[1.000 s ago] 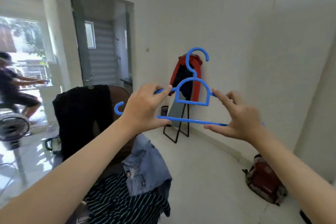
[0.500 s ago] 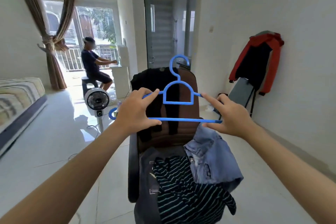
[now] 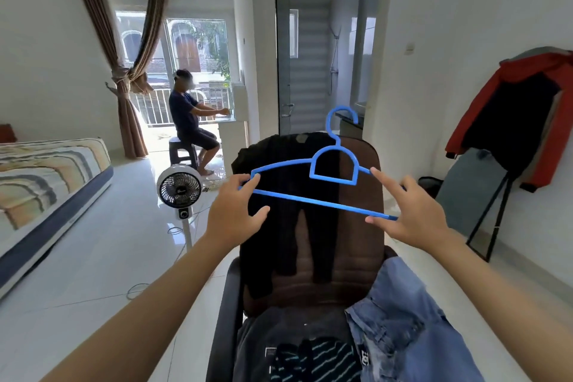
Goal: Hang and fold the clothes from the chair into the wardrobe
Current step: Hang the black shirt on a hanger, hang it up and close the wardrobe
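Both hands held a blue plastic hanger (image 3: 333, 169) up in front of the chair (image 3: 356, 242), hook uppermost and the bottom bar sloping down toward the right. The left hand (image 3: 235, 217) pinched the hanger's left end, its fingertips curled round the corner where the shoulder meets the bar, the thumb spread out below. The right hand (image 3: 409, 211) pinched the right end — forefinger stretched along the upper arm, thumb under the tip of the bottom bar. The hanger touched nothing but the two hands. Behind it a black garment (image 3: 279, 195) was draped over the chair's brown backrest, two dark lengths hanging down the front. On the seat lay a heap of clothes: a faded denim piece (image 3: 400, 319) on the right, spilling over the edge, a dark striped top (image 3: 313, 357) in the middle and grey fabric (image 3: 257, 341) to its left. The wardrobe was out of view. A white pedestal fan (image 3: 179, 187) stood on the tiled floor left of the chair, a bed (image 3: 46, 174) with a striped cover lay along the left wall, and a red and black jacket (image 3: 521, 115) hung over a leaning mirror (image 3: 471, 195) at the right — farther back, a person (image 3: 190, 121) sat on a stool by the bright window.
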### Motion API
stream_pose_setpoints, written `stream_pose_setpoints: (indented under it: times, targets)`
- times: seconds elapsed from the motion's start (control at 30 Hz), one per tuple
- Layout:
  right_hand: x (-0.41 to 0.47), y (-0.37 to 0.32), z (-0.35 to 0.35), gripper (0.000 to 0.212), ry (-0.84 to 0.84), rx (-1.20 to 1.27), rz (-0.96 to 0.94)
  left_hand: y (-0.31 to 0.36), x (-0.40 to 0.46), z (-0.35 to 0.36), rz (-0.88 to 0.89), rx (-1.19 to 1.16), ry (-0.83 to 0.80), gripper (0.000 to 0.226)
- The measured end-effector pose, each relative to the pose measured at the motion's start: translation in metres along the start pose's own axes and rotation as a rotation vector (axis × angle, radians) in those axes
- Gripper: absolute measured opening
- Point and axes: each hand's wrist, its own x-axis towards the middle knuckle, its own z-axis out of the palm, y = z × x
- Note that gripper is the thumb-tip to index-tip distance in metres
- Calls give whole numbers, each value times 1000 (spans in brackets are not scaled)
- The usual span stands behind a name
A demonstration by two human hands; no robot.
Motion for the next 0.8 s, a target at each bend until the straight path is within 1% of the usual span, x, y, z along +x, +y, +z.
stream_pose_setpoints:
  times: [0.1,0.2,0.3,0.43,0.53,0.67,0.8]
  targets:
    - [50,48,29,96,21,2,73,-18,48,51,-96,-13,-24,63]
    - [95,82,58,97,19,-6,98,-36,81,90,-230,-41,-40,63]
    - [126,104,84,96,37,-3,103,-58,104,123,-338,-60,-80,62]
    - [154,117,112,96,60,7,98,-85,132,157,-424,-80,-111,59]
    - [169,123,130,96,99,19,88,-101,150,176,-445,-80,-84,57]
    - [179,133,141,98,109,14,95,-116,175,193,-439,-13,-28,56]
    - [182,138,145,99,144,8,114,-127,198,202,-449,31,-21,46]
